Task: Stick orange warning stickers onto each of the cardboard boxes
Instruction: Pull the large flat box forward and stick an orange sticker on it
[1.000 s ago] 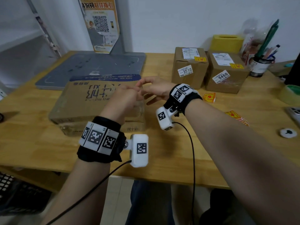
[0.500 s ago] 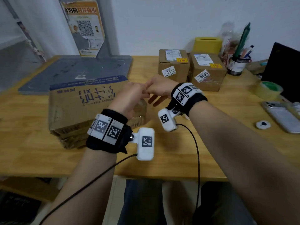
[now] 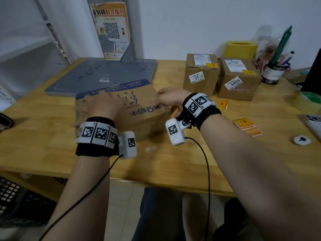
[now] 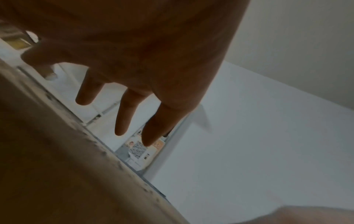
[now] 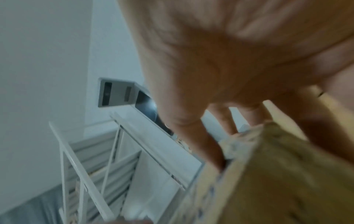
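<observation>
On the wooden table (image 3: 43,129), I've my left hand (image 3: 102,105) flat, fingers straight, and right hand (image 3: 171,99) gripping the big box (image 3: 139,108), two stickered boxes (image 3: 201,73) beyond, stickers (image 3: 246,126) lying rightward.

In the head view the left hand (image 3: 102,105) covers part of the print on the big cardboard box (image 3: 139,112), and its fingers and grip cannot be made out there; the left wrist view shows straight fingers (image 4: 122,115) above a blurred, dark box edge (image 4: 57,151), contact not discernible. The right hand (image 3: 171,100) is smeared in the right wrist view, its fingers (image 5: 193,136) lying over the blurred box edge (image 5: 268,174). The phone (image 3: 312,122) is cut off at the right edge, and whether a sticker lies under either hand cannot be told.
</observation>
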`<state>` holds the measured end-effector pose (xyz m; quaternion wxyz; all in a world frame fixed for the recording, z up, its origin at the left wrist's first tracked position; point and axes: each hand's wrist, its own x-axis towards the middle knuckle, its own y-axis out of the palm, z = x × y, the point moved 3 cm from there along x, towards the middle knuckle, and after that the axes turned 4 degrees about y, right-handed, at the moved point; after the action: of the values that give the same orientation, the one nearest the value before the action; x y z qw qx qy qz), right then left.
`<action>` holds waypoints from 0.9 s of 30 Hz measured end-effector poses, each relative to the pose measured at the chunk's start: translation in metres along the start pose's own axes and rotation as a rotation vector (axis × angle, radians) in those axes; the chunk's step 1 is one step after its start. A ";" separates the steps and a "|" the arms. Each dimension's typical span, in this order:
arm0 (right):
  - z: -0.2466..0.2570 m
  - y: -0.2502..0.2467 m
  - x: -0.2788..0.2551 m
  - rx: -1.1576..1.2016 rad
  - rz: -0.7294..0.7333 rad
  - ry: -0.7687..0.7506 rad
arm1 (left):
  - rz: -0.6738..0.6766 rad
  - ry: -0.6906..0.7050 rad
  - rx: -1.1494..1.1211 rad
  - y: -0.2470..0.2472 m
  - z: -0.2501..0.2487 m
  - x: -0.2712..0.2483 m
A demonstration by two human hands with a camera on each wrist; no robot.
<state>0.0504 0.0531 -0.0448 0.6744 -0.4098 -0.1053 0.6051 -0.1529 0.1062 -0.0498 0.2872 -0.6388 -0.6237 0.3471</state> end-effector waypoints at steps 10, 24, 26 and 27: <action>-0.032 -0.015 -0.023 -0.053 -0.205 0.074 | 0.048 0.091 0.044 0.030 -0.026 -0.017; -0.144 -0.072 -0.060 0.135 -0.460 0.266 | 0.234 0.368 -0.222 0.090 -0.115 -0.041; -0.159 -0.082 -0.066 0.160 -0.507 0.278 | 0.233 0.410 -0.221 0.093 -0.130 -0.047; -0.168 -0.088 -0.067 0.142 -0.537 0.291 | 0.226 0.424 -0.213 0.096 -0.136 -0.049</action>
<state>0.2056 -0.0727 -0.0691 0.8452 -0.4015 -0.0695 0.3459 0.0147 0.0611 -0.0414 0.3021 -0.7895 -0.5073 0.1676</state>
